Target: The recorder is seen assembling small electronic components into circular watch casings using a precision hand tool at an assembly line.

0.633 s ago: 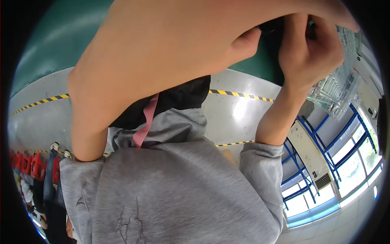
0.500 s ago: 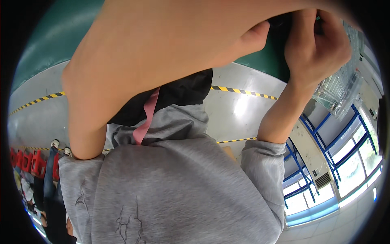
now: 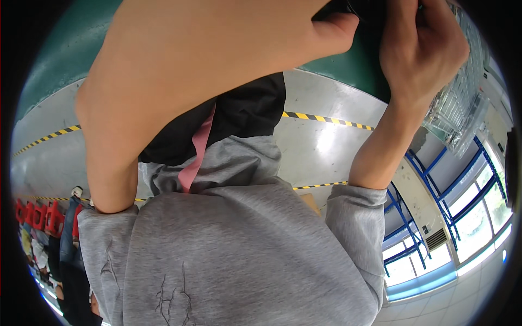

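Note:
My left forearm sweeps across the upper part of the view. At its end, the thumb of my left hand lies bent against a glossy black object, cut off by the top edge. The other left fingers are hidden. Just right of that object, my right hand is closed, its fingers curled in toward the thumb. A small teal spot shows between these fingers; what they pinch is too hidden to name. Both hands are over a green tabletop.
Clear plastic packaging lies at the right side of the table. Blue metal racks stand by the windows. Yellow-black tape marks the grey floor. Red stools and people are at the lower left.
Both hands sit slightly higher in the view, so more of them is cut off at the top. The left thumb has shifted a little left and up. Both hands keep much the same pose.

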`<state>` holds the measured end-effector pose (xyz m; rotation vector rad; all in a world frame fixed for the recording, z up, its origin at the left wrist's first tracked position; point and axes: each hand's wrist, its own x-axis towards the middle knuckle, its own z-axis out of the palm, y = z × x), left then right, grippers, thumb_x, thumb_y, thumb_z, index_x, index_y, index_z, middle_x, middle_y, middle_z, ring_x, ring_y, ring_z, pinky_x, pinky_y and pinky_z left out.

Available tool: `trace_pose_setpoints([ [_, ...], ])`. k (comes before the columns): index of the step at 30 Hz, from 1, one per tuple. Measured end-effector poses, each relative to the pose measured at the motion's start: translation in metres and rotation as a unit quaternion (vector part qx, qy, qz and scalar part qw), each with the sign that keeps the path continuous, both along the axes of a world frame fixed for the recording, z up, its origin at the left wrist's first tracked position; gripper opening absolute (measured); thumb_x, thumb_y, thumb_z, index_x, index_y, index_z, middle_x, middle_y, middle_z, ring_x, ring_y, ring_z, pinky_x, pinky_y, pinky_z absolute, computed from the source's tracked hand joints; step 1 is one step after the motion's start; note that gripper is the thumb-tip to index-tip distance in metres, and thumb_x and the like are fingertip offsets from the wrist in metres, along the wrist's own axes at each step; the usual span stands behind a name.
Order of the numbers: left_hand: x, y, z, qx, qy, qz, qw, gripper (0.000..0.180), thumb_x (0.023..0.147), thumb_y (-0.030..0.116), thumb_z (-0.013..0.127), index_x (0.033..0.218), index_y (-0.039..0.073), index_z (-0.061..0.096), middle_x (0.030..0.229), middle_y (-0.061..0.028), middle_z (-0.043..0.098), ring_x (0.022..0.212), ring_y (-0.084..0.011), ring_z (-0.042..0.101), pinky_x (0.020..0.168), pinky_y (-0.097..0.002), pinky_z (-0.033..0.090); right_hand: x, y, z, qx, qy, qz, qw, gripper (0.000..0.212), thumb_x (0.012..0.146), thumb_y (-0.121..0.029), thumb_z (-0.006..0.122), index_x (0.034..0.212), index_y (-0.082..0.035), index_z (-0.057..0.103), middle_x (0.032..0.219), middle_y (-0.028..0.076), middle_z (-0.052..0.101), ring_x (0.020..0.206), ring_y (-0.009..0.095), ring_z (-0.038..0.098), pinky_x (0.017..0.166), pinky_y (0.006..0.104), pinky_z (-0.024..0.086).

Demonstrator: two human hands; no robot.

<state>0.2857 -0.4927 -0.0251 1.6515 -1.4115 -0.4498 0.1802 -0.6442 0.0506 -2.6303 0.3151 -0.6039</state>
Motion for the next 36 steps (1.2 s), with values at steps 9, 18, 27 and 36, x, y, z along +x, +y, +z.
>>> trace_pose_setpoints([
  [9,-0.004,0.056,0.023,-0.008,-0.007,-0.001,1.0,0.074,0.081,0.008,0.068,0.15,0.002,0.042,0.103,-0.012,0.066,0.105,-0.028,0.064,0.115,-0.0488,0.037,0.002,0.0,0.001,-0.074,-0.019,0.027,0.997,0.014,0.097,-0.009,0.063,0.091,0.004,0.067,0.065,0.008,0.059,0.055,0.015,0.05,0.053,0.0284,0.039],
  [18,-0.008,0.051,0.028,-0.02,-0.016,0.003,1.0,0.074,0.081,0.008,0.068,0.15,0.002,0.042,0.102,-0.0117,0.066,0.104,-0.0279,0.064,0.114,-0.0482,0.038,0.005,-0.002,0.004,-0.042,0.01,0.038,0.998,0.014,0.098,-0.006,0.062,0.086,0.002,0.065,0.062,0.003,0.049,0.054,0.008,0.04,0.049,0.0262,0.03],
  [27,-0.009,0.032,0.05,-0.047,-0.043,0.008,0.998,0.074,0.081,0.008,0.068,0.15,0.003,0.042,0.101,-0.0114,0.066,0.104,-0.0279,0.064,0.113,-0.0475,0.039,0.008,0.002,-0.008,0.163,-0.046,-0.028,0.985,0.015,0.095,-0.001,0.066,0.081,0.003,0.06,0.068,-0.004,0.05,0.06,0.001,0.038,0.05,0.0218,0.027],
  [36,-0.002,0.003,0.061,-0.075,-0.071,0.004,0.995,0.074,0.081,0.008,0.068,0.15,0.004,0.043,0.101,-0.0112,0.066,0.103,-0.0278,0.064,0.112,-0.0469,0.041,0.009,0.01,0.01,0.206,-0.012,-0.046,0.977,0.005,0.09,0.001,0.069,0.094,0.004,0.069,0.076,0.002,0.055,0.067,0.003,0.049,0.055,0.0203,0.036],
])
